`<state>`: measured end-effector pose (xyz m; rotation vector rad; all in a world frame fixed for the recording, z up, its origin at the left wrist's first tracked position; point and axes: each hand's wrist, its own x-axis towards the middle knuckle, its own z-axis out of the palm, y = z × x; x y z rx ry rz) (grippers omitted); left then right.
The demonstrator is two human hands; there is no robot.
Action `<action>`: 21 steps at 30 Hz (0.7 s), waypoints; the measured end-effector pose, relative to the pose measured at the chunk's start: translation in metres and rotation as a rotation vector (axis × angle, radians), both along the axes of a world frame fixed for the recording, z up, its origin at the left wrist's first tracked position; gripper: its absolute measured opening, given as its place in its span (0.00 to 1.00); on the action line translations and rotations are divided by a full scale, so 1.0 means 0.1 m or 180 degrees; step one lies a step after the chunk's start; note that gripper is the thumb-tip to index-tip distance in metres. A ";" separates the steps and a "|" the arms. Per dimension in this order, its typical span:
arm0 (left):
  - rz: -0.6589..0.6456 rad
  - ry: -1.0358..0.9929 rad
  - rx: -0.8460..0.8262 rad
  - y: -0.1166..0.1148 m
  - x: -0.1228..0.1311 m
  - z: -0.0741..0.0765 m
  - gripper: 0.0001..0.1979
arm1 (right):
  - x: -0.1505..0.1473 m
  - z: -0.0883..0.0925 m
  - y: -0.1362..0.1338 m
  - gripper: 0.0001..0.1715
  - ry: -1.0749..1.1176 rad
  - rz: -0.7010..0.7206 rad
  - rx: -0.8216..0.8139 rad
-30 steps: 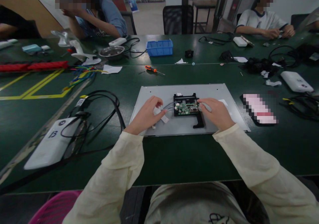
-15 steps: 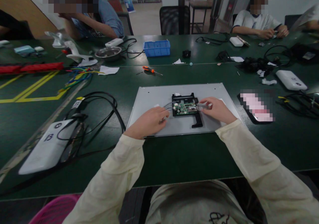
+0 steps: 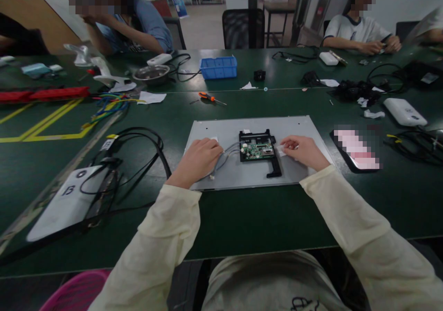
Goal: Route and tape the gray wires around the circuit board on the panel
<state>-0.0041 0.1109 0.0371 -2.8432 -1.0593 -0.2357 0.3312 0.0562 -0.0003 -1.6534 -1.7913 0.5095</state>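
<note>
A green circuit board (image 3: 256,150) sits in a black plastic bracket (image 3: 275,167) on a light grey metal panel (image 3: 235,179). Grey cables (image 3: 226,155) run left from the board, with a small white connector (image 3: 212,177) at a loose end. My left hand (image 3: 198,161) rests over the panel's left part, fingers curled beside the cables; what they hold is hidden. On the board's right side, my right hand (image 3: 304,152) pinches a whitish, see-through strip (image 3: 281,151) between thumb and fingers. A white tab (image 3: 215,139) shows just behind my left hand.
An orange screwdriver (image 3: 206,97) lies beyond the panel, with a blue basket (image 3: 218,67) farther back. To the right is a phone (image 3: 356,149). A white power bank (image 3: 62,205) and black cables (image 3: 152,138) lie left. Two people sit opposite.
My left hand has moved left and slightly away from me, leaving more of the grey cables and the connector visible. My right hand has shifted slightly right, off the bracket's edge.
</note>
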 end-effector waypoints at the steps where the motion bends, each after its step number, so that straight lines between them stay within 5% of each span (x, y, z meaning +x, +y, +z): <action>1: 0.0050 -0.0014 -0.0008 0.01 0.00 -0.01 0.10 | 0.05 0.00 0.01 0.10 -0.0018 -0.0133 0.0025; 7: 0.0214 -0.0439 -0.0253 -0.02 0.07 -0.03 0.09 | 0.32 -0.11 0.07 0.11 -0.0524 -0.0505 0.0264; 12: 0.0137 -0.1295 -0.0687 -0.08 0.27 0.03 0.09 | 0.22 -0.11 0.07 0.14 -0.0522 -0.0403 0.0835; 21: 0.0396 -0.1517 -0.0680 0.38 0.78 0.01 0.09 | -0.36 0.00 -0.10 0.18 -0.0709 0.1290 0.1097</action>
